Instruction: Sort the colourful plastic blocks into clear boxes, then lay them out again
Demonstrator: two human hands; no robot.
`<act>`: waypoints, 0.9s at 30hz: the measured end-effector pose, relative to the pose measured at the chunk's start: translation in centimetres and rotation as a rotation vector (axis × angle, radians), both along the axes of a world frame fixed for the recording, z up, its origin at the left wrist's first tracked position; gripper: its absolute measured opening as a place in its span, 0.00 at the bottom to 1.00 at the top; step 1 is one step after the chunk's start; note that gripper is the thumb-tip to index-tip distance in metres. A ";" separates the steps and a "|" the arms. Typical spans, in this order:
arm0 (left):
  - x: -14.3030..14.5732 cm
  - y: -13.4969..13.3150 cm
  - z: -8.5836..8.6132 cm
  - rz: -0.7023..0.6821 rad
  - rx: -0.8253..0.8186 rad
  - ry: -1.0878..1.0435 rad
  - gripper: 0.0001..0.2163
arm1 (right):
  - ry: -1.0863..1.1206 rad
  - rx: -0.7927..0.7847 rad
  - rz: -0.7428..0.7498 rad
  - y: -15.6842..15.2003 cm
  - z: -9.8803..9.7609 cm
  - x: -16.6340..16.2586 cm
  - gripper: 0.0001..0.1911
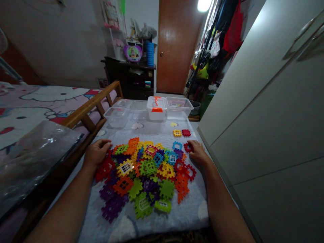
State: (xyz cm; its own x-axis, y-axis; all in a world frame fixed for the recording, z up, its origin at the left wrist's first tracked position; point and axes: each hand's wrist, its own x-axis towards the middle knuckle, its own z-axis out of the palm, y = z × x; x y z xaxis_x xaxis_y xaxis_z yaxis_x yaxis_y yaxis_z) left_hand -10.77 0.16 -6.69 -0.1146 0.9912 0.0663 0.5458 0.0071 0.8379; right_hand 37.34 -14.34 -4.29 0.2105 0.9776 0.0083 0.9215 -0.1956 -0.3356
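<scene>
A heap of colourful plastic interlocking building tiles [148, 167] covers the middle of the cloth, many with window-like cutouts. At the heap's left edge, beside the red tiles [105, 168], is my left hand [97, 152]; its fingers are loosely bent, with thumb and fingertips apart and nothing visible between them. My right hand [198, 152] rests at the right edge, its fingertips closed on a red frame tile [187, 147]. Close by lies a light blue frame tile [177, 145]. Farther back, a yellow window tile [177, 133] and a red tile [186, 133] lie side by side.
Clear plastic bins [179, 109] and a lidded box with orange clips [157, 113] stand along the table's far end. A bed with a wooden rail [88, 106] flanks the left side, with a clear plastic bag [43, 155]. A pale cabinet [263, 111] borders the right.
</scene>
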 end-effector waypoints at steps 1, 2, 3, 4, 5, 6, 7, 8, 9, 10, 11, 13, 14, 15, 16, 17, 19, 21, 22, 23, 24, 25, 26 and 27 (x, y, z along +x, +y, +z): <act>0.1 -0.1 0.2 -0.001 0.001 0.001 0.18 | -0.022 -0.022 0.018 0.2 0.1 0.1 0.35; 0.1 -0.2 0.3 -0.002 0.004 0.003 0.18 | -0.045 -0.044 0.038 0.4 0.3 0.2 0.34; 0.2 -0.2 0.5 -0.004 0.008 0.006 0.18 | -0.068 -0.066 0.055 0.6 0.4 0.3 0.32; 0.2 -0.3 0.5 -0.005 0.011 0.011 0.18 | -0.091 -0.085 0.068 0.8 0.6 0.4 0.30; 0.2 -0.3 0.6 -0.007 0.013 0.017 0.18 | -0.112 -0.102 0.075 1.0 0.7 0.4 0.28; 0.2 -0.3 0.6 -0.007 0.013 0.023 0.18 | -0.132 -0.116 0.076 1.1 0.9 0.4 0.27; 0.2 -0.2 0.6 -0.006 0.011 0.027 0.19 | -0.149 -0.126 0.072 1.3 1.0 0.4 0.25; 0.2 -0.2 0.5 -0.004 0.010 0.029 0.19 | -0.164 -0.134 0.067 1.4 1.2 0.4 0.24; 0.2 -0.3 0.5 -0.004 0.011 0.030 0.19 | -0.178 -0.140 0.062 1.4 1.3 0.5 0.23; 0.2 -0.3 0.6 -0.004 0.015 0.032 0.19 | -0.189 -0.148 0.060 1.5 1.5 0.5 0.22; 0.2 -0.3 0.6 -0.005 0.020 0.034 0.18 | -0.198 -0.155 0.063 1.6 1.6 0.6 0.21; 0.3 -0.4 0.8 -0.003 0.023 0.044 0.18 | -0.206 -0.153 0.085 1.9 2.0 1.0 0.21; 0.4 -0.5 0.9 0.000 0.022 0.050 0.18 | -0.206 -0.140 0.091 2.2 2.2 1.2 0.21; 0.5 -0.5 1.0 0.004 0.019 0.055 0.19 | -0.205 -0.118 0.091 2.6 2.5 1.6 0.22; 0.5 -0.6 1.1 0.005 0.018 0.059 0.19 | -0.205 -0.092 0.083 3.1 2.8 1.9 0.23; 0.6 -0.6 1.2 0.005 0.018 0.063 0.19 | -0.208 -0.069 0.069 3.8 3.1 2.3 0.25; 0.6 -0.7 1.4 -0.003 0.018 0.060 0.19 | -0.221 -0.046 0.037 5.3 3.7 2.9 0.27; 0.7 -0.7 1.4 -0.002 0.013 0.051 0.19 | -0.235 -0.048 0.022 7.0 4.1 3.4 0.28; 0.7 -0.7 1.4 0.000 0.010 0.043 0.18 | -0.239 -0.052 0.019 7.8 4.3 3.5 0.27; 0.7 -0.7 1.4 0.003 0.009 0.035 0.18 | -0.242 -0.057 0.020 8.5 4.4 3.6 0.27; 0.7 -0.7 1.4 0.006 0.008 0.025 0.18 | -0.244 -0.062 0.022 9.2 4.4 3.6 0.27; 0.7 -0.7 1.4 0.006 0.008 0.014 0.17 | -0.245 -0.069 0.024 9.8 4.4 3.6 0.26; 0.8 -0.8 1.4 0.006 0.009 0.002 0.17 | -0.247 -0.076 0.027 10.2 4.4 3.5 0.26; 0.8 -0.8 1.4 0.005 0.009 -0.008 0.17 | -0.249 -0.085 0.029 10.6 4.3 3.5 0.26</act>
State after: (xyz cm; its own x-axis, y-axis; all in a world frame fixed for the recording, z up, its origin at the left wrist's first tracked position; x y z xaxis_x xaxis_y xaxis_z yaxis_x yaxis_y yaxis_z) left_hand -9.96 -0.63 -5.27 -0.1199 0.9900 0.0746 0.5389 0.0018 0.8424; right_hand 40.87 -3.70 0.02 0.1841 0.9826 -0.0259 0.9793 -0.1856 -0.0812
